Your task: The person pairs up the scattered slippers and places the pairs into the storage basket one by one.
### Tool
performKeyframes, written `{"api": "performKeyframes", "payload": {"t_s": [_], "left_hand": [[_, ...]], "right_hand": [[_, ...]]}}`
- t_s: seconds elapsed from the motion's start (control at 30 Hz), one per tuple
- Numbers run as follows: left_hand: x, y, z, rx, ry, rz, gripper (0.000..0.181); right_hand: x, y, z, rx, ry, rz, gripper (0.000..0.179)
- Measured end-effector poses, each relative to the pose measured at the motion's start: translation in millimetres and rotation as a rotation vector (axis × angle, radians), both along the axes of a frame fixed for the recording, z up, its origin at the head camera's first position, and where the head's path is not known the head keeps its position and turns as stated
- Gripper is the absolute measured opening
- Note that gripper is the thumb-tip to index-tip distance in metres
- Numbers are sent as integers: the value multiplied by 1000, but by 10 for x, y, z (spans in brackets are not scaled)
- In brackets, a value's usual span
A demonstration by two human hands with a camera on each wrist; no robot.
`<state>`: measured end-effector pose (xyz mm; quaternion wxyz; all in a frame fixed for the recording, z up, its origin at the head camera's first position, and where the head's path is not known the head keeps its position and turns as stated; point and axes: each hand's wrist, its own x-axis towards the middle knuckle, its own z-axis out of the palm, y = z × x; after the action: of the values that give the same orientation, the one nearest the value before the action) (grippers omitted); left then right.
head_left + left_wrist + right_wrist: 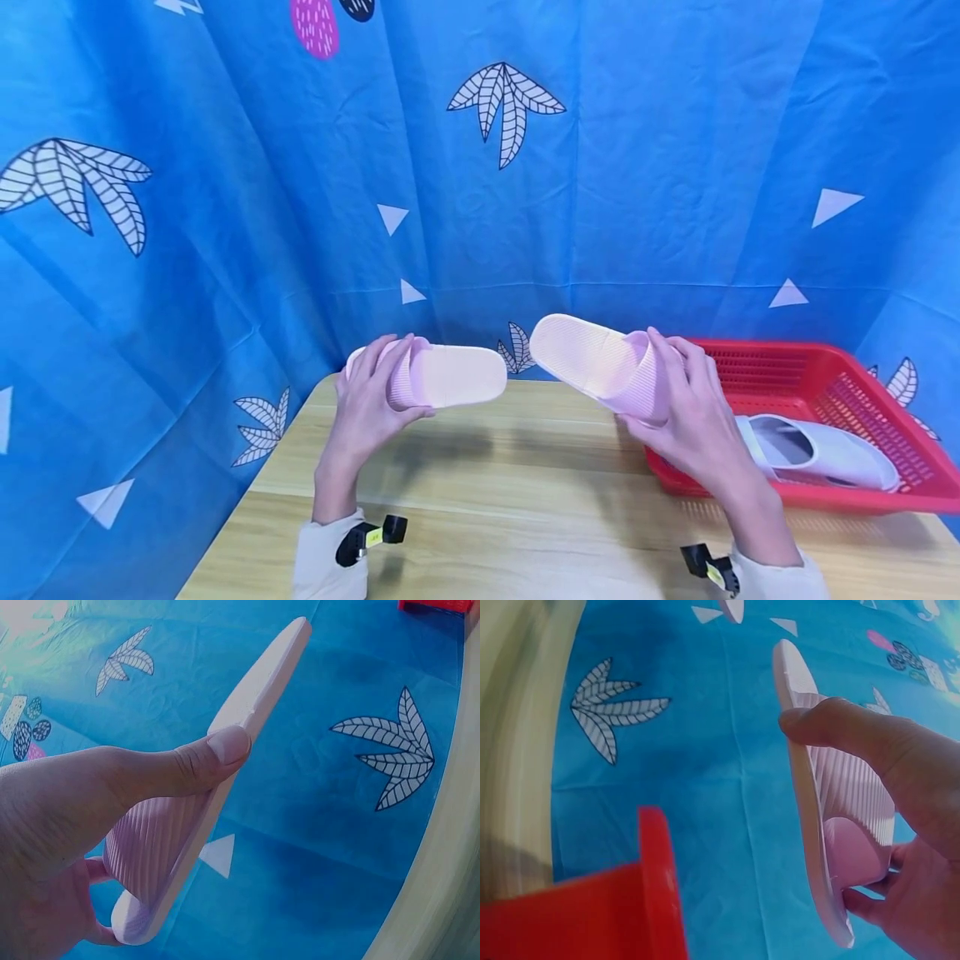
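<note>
A pale pink slide slipper with a ribbed strap is gripped by my left hand above the table. The left wrist view shows the thumb pressed on the edge of that slipper, with fingers around the strap side. My right hand grips a matching pink slipper, tilted with its heel up toward the left. In the right wrist view its thumb lies on the sole edge of the slipper. The two slippers are apart, heels facing each other.
A red perforated basket stands at the right of the wooden table, just beside my right hand. Inside it lies a white clog-like shoe. A blue patterned curtain hangs behind and to the left.
</note>
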<state>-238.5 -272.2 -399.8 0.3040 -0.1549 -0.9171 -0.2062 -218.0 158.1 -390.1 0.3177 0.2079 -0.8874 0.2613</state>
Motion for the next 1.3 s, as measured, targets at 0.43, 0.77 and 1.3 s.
{"api": "performKeyframes", "payload": {"t_s": [0.43, 0.77, 1.3], "left_hand": [[54, 162, 77, -16, 18, -17, 112], [105, 213, 139, -19, 46, -18, 112], [161, 249, 215, -14, 125, -50, 112]], "right_hand": [[87, 245, 114, 16, 20, -33, 131], [150, 360, 163, 3, -15, -43, 136], [204, 452, 230, 28, 19, -12, 132]]}}
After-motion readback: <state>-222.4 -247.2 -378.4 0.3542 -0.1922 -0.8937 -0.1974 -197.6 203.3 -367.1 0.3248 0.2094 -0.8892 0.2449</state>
